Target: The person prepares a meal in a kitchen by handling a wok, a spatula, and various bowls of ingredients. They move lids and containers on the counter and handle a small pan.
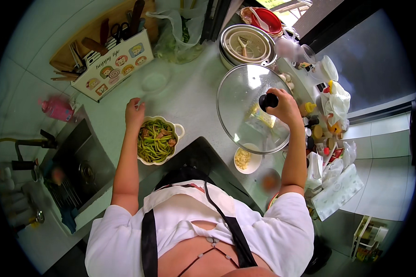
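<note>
My right hand (283, 107) grips the black knob (268, 100) of a large round glass lid (235, 101) with a metal rim. Through the glass show the counter and a yellow-and-white packet (262, 115). My left hand (135, 113) is closed in a pinch just past the far left edge of a cream scalloped dish (180, 131); a small pale bit shows at its fingertips, too small to name. Green beans with pieces of meat (156, 141) fill the dish, and my left forearm covers part of its left side. A white bowl of chopped garlic (243, 159) stands below the lid's near edge.
A sink (81, 173) lies at the left, with a knife holder (113, 64) behind it. Stacked basins and strainers (247, 44) stand at the back. Bottles, jars and bags (328, 138) crowd the right side. A dark cooktop (203, 161) is close to my body.
</note>
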Action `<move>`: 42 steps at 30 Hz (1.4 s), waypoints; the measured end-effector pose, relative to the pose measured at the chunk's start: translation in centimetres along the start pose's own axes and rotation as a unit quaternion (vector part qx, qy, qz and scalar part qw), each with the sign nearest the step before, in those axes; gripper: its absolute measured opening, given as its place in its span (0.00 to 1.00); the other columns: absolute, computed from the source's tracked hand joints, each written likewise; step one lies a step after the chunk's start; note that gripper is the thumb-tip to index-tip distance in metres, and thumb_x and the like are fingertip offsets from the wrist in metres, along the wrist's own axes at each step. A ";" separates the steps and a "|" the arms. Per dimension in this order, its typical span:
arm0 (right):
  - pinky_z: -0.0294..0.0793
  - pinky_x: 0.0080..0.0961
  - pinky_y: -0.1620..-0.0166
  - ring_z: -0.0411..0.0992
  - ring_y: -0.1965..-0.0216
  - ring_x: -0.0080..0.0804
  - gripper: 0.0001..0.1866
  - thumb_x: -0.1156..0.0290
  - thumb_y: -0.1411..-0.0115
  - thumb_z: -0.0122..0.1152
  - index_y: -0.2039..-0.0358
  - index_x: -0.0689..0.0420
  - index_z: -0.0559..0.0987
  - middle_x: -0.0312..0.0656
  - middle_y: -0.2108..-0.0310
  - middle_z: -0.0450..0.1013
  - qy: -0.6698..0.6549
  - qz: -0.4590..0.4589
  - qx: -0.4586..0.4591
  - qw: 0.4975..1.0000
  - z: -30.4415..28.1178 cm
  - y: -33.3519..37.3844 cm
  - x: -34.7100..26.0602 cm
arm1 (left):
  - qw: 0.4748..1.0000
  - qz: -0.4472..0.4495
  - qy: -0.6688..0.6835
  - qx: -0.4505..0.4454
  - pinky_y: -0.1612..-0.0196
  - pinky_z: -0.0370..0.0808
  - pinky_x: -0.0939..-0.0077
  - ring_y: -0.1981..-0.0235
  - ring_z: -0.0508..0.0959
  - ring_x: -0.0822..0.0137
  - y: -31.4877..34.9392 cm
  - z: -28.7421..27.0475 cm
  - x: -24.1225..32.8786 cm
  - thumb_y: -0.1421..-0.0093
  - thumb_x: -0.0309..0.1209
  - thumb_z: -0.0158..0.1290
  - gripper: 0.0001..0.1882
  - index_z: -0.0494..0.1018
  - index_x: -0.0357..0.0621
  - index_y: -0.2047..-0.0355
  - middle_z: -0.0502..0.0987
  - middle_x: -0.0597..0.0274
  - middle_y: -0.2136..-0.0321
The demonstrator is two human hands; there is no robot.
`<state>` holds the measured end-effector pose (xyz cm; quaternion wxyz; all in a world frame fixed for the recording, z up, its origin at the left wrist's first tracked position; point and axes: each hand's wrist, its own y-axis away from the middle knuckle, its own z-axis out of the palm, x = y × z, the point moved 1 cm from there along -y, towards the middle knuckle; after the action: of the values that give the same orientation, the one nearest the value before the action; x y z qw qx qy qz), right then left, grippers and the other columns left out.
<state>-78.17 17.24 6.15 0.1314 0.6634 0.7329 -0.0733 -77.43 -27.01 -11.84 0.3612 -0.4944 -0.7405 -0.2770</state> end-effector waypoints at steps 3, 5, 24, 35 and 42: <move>0.67 0.30 0.60 0.68 0.65 0.43 0.22 0.70 0.66 0.59 0.64 0.53 0.73 0.43 0.68 0.67 0.012 0.011 0.003 1.000 -0.3 -0.2 -0.2 | 1.000 -0.006 0.002 -0.002 0.60 0.68 0.67 0.62 0.71 0.58 0.0 0.2 -0.1 0.47 0.34 0.49 0.17 0.67 0.38 0.59 0.70 0.51 0.60; 0.68 0.31 0.60 0.68 0.64 0.43 0.23 0.69 0.66 0.59 0.64 0.51 0.73 0.43 0.68 0.67 0.016 0.011 0.008 1.000 -0.5 -0.5 0.0 | 1.000 -0.015 0.006 0.002 0.61 0.68 0.67 0.63 0.72 0.59 -0.1 0.9 0.0 0.47 0.34 0.49 0.16 0.68 0.38 0.60 0.70 0.51 0.61; 0.68 0.30 0.61 0.69 0.65 0.44 0.24 0.72 0.67 0.60 0.63 0.53 0.72 0.44 0.67 0.68 -0.060 0.033 0.091 0.993 -2.5 2.5 5.2 | 0.890 -0.219 0.314 -0.249 0.76 0.71 0.73 0.79 0.73 0.68 -7.9 28.7 16.5 0.48 0.30 0.47 0.08 0.69 0.39 0.71 0.71 0.63 0.79; 0.68 0.30 0.63 0.69 0.66 0.42 0.23 0.71 0.67 0.59 0.64 0.53 0.72 0.42 0.67 0.68 -0.033 0.078 0.110 0.990 -3.6 4.8 8.0 | 0.824 -0.295 0.390 -0.286 0.78 0.77 0.71 0.80 0.76 0.64 -8.9 33.4 18.6 0.49 0.20 0.45 0.03 0.68 0.35 0.74 0.74 0.56 0.78; 0.68 0.29 0.62 0.69 0.65 0.41 0.23 0.73 0.67 0.60 0.64 0.54 0.72 0.42 0.67 0.68 -0.067 0.061 0.110 0.990 -3.3 4.3 8.4 | 0.828 -0.282 0.404 -0.267 0.78 0.77 0.70 0.80 0.76 0.62 -3.7 31.8 18.5 0.49 0.20 0.43 0.05 0.65 0.35 0.70 0.72 0.56 0.77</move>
<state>-74.91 26.65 7.12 0.1102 0.7111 0.6680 -0.1894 -93.84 5.87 -15.68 0.3879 -0.1851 -0.5331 -0.7288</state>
